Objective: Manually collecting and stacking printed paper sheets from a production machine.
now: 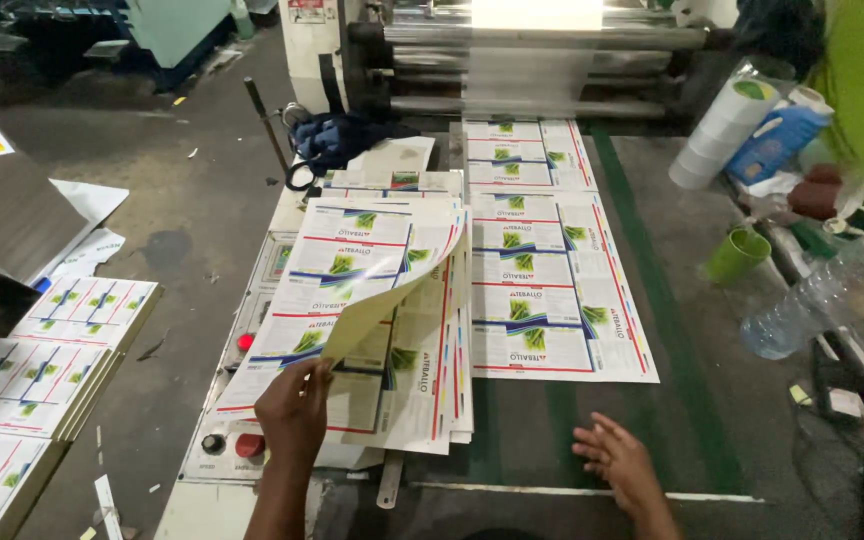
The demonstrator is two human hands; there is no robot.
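My left hand [294, 408] grips the near corner of a printed sheet [392, 290] and lifts it, so it curls up and shows its pale yellow back. That sheet comes off a stack of printed sheets [347, 280] with green and white label panels. My right hand [616, 460] rests flat with fingers apart on the grey-green machine table [692, 330], holding nothing. To the right of the stack, one printed sheet [552, 300] lies flat on the table. A second flat sheet [524, 155] lies beyond it, near the rollers.
Metal rollers with clear film [532, 60] span the far end. A control panel with red and black buttons [237, 440] sits under the stack. More sheet stacks [42, 370] stand at left. A green cup [737, 255], plastic bottle [822, 295] and white roll [722, 130] sit at right.
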